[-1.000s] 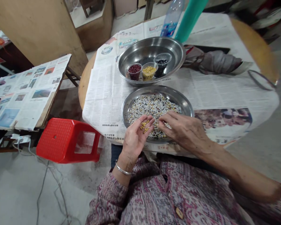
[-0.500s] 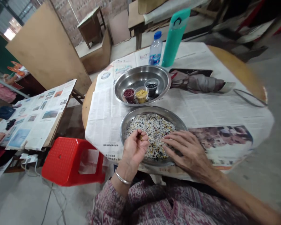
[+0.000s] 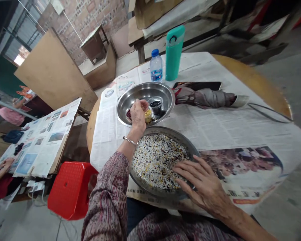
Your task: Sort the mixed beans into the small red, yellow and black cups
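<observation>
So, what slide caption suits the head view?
Left hand over cups in a steel bowl, right hand at mixed grains.

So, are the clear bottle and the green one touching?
Apart. The head view shows a narrow gap, with newspaper visible between the clear bottle and the green bottle.

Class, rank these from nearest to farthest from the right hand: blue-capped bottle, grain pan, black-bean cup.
1. Grain pan, partly under the right hand.
2. Black-bean cup, in the farther bowl.
3. Blue-capped bottle, beyond that bowl.
</observation>
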`<state>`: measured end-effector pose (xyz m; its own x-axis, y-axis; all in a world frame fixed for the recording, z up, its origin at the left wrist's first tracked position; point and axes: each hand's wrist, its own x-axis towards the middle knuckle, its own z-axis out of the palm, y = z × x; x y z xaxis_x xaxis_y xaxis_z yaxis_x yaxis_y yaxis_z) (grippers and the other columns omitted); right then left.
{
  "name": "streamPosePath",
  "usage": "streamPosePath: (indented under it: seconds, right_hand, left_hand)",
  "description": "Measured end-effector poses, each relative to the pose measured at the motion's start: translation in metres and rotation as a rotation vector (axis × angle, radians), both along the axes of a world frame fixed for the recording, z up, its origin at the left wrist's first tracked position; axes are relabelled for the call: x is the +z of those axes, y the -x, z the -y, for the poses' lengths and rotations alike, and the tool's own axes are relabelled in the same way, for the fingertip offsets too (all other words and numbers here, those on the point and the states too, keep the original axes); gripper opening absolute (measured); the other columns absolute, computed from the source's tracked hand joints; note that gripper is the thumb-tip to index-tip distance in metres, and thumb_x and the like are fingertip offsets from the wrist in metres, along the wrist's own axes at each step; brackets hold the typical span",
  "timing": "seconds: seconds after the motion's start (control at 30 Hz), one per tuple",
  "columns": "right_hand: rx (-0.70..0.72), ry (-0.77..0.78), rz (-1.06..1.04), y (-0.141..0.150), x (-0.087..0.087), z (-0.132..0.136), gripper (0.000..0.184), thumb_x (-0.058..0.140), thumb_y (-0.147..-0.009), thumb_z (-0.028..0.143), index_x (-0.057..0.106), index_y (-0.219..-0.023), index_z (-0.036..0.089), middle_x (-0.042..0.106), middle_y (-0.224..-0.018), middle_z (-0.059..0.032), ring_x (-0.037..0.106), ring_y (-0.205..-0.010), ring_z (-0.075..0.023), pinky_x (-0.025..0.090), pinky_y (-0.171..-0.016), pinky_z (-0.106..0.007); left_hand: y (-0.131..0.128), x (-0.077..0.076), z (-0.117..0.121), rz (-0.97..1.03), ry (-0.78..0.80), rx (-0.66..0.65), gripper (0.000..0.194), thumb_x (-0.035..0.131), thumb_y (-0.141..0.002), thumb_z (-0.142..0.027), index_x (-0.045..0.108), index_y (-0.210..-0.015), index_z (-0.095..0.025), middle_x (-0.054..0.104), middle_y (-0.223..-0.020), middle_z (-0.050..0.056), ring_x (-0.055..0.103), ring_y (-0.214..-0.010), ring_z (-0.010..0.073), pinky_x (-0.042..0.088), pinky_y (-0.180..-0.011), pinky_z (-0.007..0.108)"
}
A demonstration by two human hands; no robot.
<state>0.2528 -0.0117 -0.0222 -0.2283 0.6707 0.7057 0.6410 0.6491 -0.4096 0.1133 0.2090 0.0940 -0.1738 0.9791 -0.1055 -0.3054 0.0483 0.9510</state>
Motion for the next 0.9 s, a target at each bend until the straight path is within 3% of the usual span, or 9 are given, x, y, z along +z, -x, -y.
streamPosePath:
  seconds: [0.1, 0.17, 0.47, 0.53, 0.67, 0.77, 0.9]
  right_hand:
    - [-0.011, 0.006, -0.031, 0.001, 0.002, 0.001, 0.022, 0.064, -0.092, 0.019, 0.069, -0.113, 0.023, 0.078, -0.103, -0.004, 0.071, -0.098, -0.022, 0.044, -0.11, -0.05]
    - [-0.012, 0.014, -0.044, 0.002, 0.003, 0.001, 0.022, 0.063, -0.092, 0.019, 0.069, -0.113, 0.023, 0.078, -0.103, -0.004, 0.072, -0.097, -0.0217, 0.045, -0.109, -0.05]
    - [-0.011, 0.003, -0.019, 0.001, 0.003, 0.0, 0.019, 0.065, -0.092, 0.019, 0.067, -0.111, 0.02, 0.078, -0.101, -0.0057, 0.071, -0.098, -0.0233, 0.046, -0.107, -0.052]
    - [-0.014, 0.004, -0.024, 0.001, 0.003, 0.0, 0.019, 0.066, -0.092, 0.019, 0.068, -0.11, 0.021, 0.078, -0.101, -0.0055, 0.071, -0.098, -0.0233, 0.047, -0.107, -0.052]
    - [-0.02, 0.019, -0.045, 0.001, 0.003, 0.0, 0.02, 0.066, -0.091, 0.019, 0.07, -0.11, 0.022, 0.078, -0.101, -0.0046, 0.072, -0.097, -0.0226, 0.048, -0.106, -0.051]
    - [-0.02, 0.027, -0.048, 0.001, 0.004, 0.001, 0.018, 0.065, -0.091, 0.019, 0.071, -0.108, 0.023, 0.078, -0.099, -0.0046, 0.072, -0.094, -0.022, 0.048, -0.106, -0.051]
    - [-0.019, 0.041, -0.048, 0.001, 0.004, 0.001, 0.018, 0.064, -0.091, 0.019, 0.072, -0.107, 0.024, 0.078, -0.099, -0.0045, 0.072, -0.094, -0.0217, 0.047, -0.107, -0.051]
  left_hand:
    - [-0.002, -0.018, -0.013, -0.302, -0.149, -0.056, 0.039, 0.044, -0.104, -0.029, 0.064, -0.073, -0.018, 0.068, -0.088, 0.008, 0.067, -0.103, 0.0221, 0.045, -0.109, 0.039]
    - [-0.001, -0.021, -0.013, -0.364, -0.182, -0.099, 0.042, 0.041, -0.106, -0.032, 0.065, -0.074, -0.018, 0.069, -0.091, 0.009, 0.068, -0.104, 0.0231, 0.045, -0.11, 0.04]
    - [0.01, 0.0, -0.006, -0.117, -0.024, -0.198, 0.057, 0.017, -0.109, -0.05, 0.061, -0.099, -0.016, 0.07, -0.115, 0.014, 0.064, -0.123, 0.0226, 0.037, -0.12, 0.044]
    - [0.011, 0.0, -0.006, -0.104, -0.029, -0.209, 0.057, 0.02, -0.108, -0.054, 0.061, -0.099, -0.016, 0.069, -0.116, 0.015, 0.063, -0.126, 0.0241, 0.036, -0.12, 0.045]
    - [0.01, -0.007, -0.005, -0.214, -0.146, -0.218, 0.053, 0.042, -0.1, -0.065, 0.068, -0.089, -0.021, 0.073, -0.106, 0.011, 0.06, -0.128, 0.0289, 0.038, -0.12, 0.043]
    - [0.009, -0.012, -0.004, -0.344, -0.23, -0.233, 0.044, 0.051, -0.1, -0.057, 0.071, -0.083, -0.021, 0.073, -0.101, 0.009, 0.062, -0.121, 0.0285, 0.037, -0.12, 0.044]
    - [0.009, -0.015, -0.004, -0.488, -0.283, -0.254, 0.037, 0.048, -0.103, -0.036, 0.072, -0.082, -0.019, 0.072, -0.101, 0.008, 0.064, -0.115, 0.0256, 0.035, -0.12, 0.045]
